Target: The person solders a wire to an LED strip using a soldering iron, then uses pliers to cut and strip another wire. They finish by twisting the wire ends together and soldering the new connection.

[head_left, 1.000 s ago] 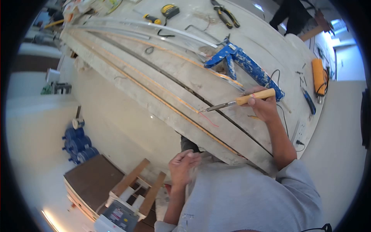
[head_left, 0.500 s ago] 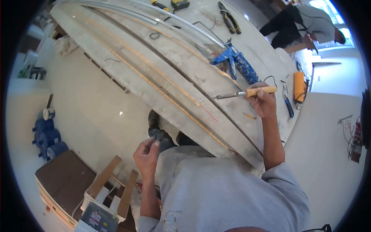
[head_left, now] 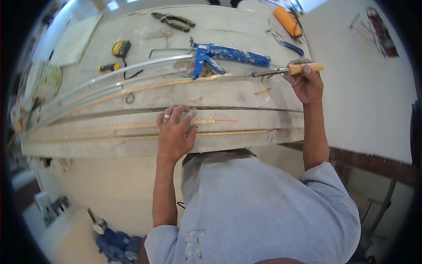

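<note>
A soldering iron [head_left: 269,72] with a pale wooden handle is gripped in my right hand [head_left: 307,84], its metal tip pointing left above the workbench. My left hand [head_left: 175,134], wearing a ring, reaches down over a long board with its fingers bent and apart. Under those fingers runs a thin orange-yellow LED strip [head_left: 204,121], ending in a short red wire [head_left: 226,120]. Whether the fingertips press on this strip is hidden. A second strip [head_left: 233,133] lies along the board's near edge, passing beneath my left thumb. A pencil stub [head_left: 263,91] lies below the iron.
Beyond the boards lies a blue caulking gun [head_left: 239,56], with pliers [head_left: 173,21] farther back. At the left are a tape measure [head_left: 121,48] and metal profiles [head_left: 127,71]. A utility knife [head_left: 293,48] and an orange tool [head_left: 288,21] lie at the right.
The view has turned, so the bench now runs across it. My left hand has moved from beside my body onto the board. My right hand still holds the soldering iron.
</note>
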{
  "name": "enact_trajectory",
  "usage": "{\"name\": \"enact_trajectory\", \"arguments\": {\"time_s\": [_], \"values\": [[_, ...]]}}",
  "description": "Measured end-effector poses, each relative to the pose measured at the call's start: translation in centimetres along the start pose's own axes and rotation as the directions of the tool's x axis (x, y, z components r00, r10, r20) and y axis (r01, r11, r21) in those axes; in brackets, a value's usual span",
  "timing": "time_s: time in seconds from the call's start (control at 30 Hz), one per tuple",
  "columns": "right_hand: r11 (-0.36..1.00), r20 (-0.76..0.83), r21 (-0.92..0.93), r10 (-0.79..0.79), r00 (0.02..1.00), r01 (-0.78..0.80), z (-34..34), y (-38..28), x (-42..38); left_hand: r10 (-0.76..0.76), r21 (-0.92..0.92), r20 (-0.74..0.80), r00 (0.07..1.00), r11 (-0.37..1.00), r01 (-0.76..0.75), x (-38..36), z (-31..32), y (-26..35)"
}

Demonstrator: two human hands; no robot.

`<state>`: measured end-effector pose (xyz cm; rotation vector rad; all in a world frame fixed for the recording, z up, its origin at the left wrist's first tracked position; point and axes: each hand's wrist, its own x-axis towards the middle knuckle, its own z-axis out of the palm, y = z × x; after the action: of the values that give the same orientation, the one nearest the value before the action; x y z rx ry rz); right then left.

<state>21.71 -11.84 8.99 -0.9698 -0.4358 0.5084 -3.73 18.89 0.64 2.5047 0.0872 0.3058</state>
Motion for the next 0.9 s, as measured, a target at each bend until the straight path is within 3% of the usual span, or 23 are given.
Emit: {"name": "enact_trajectory", "arguments": {"time_s": [0.17, 0.47, 0.9], "values": [[0.991, -0.194, 0.029, -0.126, 0.973, 0.134, 0.3, -0.3, -5.2, 0.112, 0.015, 0.116, 0.987, 0.993, -0.114, 1.1, -0.6, -1.4], [0.974, -0.394, 0.051, -0.184, 0.901, 0.221, 1.0, 1.8, -11.8, 0.238, -0.029, 0.146, 0.960, 0.971, -0.236, 1.9, -0.4, -3.0], [0.954, -0.435, 0.090, -0.222, 0.873, 0.287, 0.7, 2.2, -13.3, 0.257, -0.048, 0.119, 0.959, 0.966, -0.253, 2.9, -2.4, -1.1]]}}
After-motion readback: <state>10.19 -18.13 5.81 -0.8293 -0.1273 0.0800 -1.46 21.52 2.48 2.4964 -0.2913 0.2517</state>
